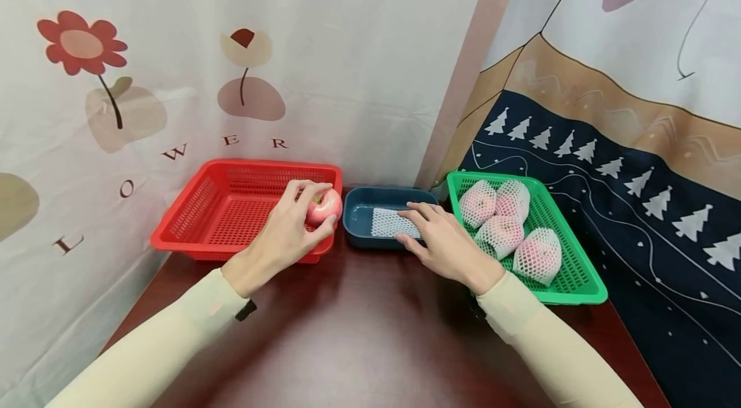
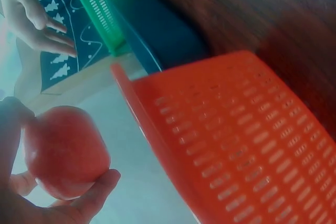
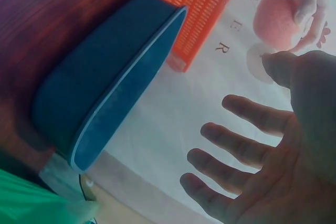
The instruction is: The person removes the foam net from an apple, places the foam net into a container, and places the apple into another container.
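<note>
A bare red apple [image 1: 325, 207] is gripped between the thumb and fingers of my left hand [image 1: 287, 221], over the right end of the red basket [image 1: 191, 228]. In the left wrist view the apple [image 2: 67, 150] hangs above the basket's rim. My right hand [image 1: 442, 237] is over the right side of the dark blue tray [image 1: 359, 242], its fingers spread and holding nothing, as the right wrist view shows. A white foam net sleeve [image 1: 386, 222] lies flat in the tray, partly hidden by the right fingers.
To the right, a green basket [image 1: 579, 289] holds several apples [image 1: 538, 256] in white foam nets. All three containers stand along the back of a dark red-brown table [image 1: 370, 331]. Printed curtains [image 1: 359, 60] hang behind and at the right.
</note>
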`<move>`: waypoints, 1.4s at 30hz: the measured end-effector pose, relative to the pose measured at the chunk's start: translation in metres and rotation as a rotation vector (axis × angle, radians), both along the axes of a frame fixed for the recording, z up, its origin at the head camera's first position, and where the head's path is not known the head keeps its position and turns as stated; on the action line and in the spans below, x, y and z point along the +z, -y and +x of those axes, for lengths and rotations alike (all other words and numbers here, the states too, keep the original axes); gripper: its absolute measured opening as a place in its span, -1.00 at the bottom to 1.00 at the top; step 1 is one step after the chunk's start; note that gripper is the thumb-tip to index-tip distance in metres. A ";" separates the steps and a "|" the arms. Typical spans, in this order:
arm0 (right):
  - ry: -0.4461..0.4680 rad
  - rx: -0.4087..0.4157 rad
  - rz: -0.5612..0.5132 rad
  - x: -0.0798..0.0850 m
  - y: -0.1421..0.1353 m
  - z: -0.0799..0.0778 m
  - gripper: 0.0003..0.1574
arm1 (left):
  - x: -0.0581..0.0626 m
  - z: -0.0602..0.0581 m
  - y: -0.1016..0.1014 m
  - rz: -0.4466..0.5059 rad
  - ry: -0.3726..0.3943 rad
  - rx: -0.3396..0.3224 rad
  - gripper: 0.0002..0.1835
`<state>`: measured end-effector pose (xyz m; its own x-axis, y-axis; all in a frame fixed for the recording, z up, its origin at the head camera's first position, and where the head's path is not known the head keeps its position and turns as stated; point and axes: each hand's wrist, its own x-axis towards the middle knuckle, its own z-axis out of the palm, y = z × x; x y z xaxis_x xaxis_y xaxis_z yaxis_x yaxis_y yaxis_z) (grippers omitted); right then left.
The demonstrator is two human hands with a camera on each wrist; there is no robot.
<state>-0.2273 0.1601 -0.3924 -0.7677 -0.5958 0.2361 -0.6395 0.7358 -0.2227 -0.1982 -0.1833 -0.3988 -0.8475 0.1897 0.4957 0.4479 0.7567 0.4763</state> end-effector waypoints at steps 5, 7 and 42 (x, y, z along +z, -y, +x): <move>-0.012 0.008 -0.005 0.002 -0.006 -0.002 -0.28 | 0.004 -0.006 0.008 -0.010 0.036 0.022 -0.29; -0.007 0.002 -0.011 0.004 -0.009 -0.003 -0.28 | 0.006 -0.007 0.010 -0.014 0.055 0.028 -0.28; 0.005 -0.084 -0.082 0.010 -0.060 -0.012 -0.33 | 0.027 -0.047 0.100 -0.116 0.225 0.224 -0.35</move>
<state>-0.2397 0.2199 -0.3821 -0.8156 -0.5079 0.2771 -0.5748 0.7662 -0.2874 -0.2450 -0.2833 -0.3718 -0.9602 0.0309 0.2777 0.1583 0.8793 0.4493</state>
